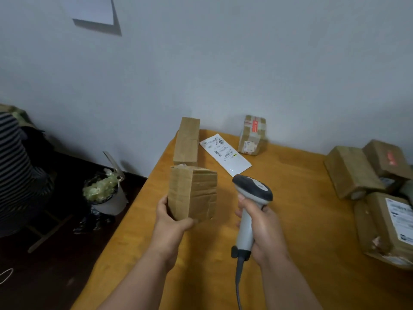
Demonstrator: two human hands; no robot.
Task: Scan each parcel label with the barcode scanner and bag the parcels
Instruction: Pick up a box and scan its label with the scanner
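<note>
Fingers [166, 212] of our left hand [172, 222] wrap the lower left edge of a taped cardboard parcel [192, 193], holding it upright above the near corner of the surface [290, 220]. Right hand [261, 229] is closed around the grip of the barcode scanner [250, 202], head tipped toward the parcel, cable trailing down toward us.

No label visible on the face turned to us; a white edge peeks at the parcel's top left, so we judge the label sits on a far or side face. To do this step well: rotate the parcel with the left wrist until the barcode faces the scanner head, keep fingers off the code, hold both steady, then trigger.

Around them: tall box [187, 142] and a loose label sheet [224, 154] just beyond, small taped box [252, 135] by the wall, more parcels stacked [368, 175] at right. No bag in view.
</note>
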